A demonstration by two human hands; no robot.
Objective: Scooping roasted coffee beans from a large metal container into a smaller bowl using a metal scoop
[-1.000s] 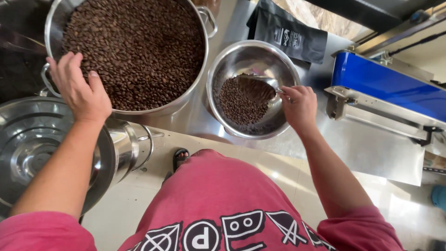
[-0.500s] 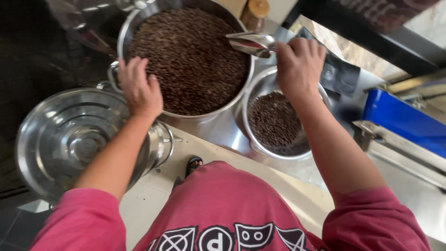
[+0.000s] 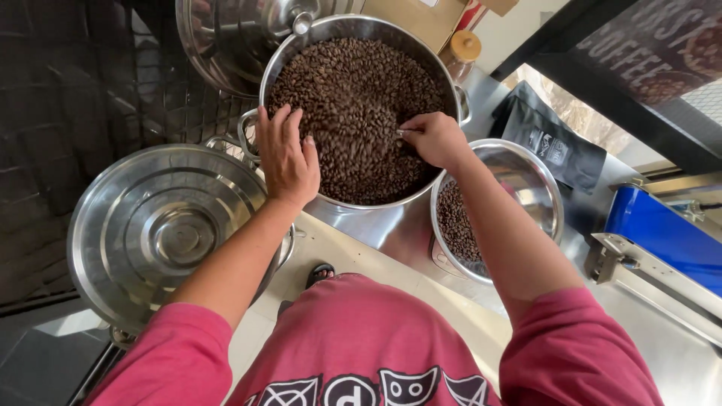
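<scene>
Right hand (image 3: pixel 432 139) now down among big pot's (image 3: pixel 451 83) coffee beans (image 3: pixel 353 113).

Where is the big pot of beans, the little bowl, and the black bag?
big pot (image 3: pixel 265 81): head view, bare steel rim on its left.
little bowl (image 3: pixel 535 188): head view, shiny inside wall.
black bag (image 3: pixel 553 143): head view, middle of its front.

A flat black pouch (image 3: pixel 553 139) with a small pale label (image 3: pixel 547 145) lies right of the pots. A dark sign (image 3: pixel 654 53) with pale lettering hangs top right. A brown cardboard box (image 3: pixel 421 19) stands behind.
</scene>
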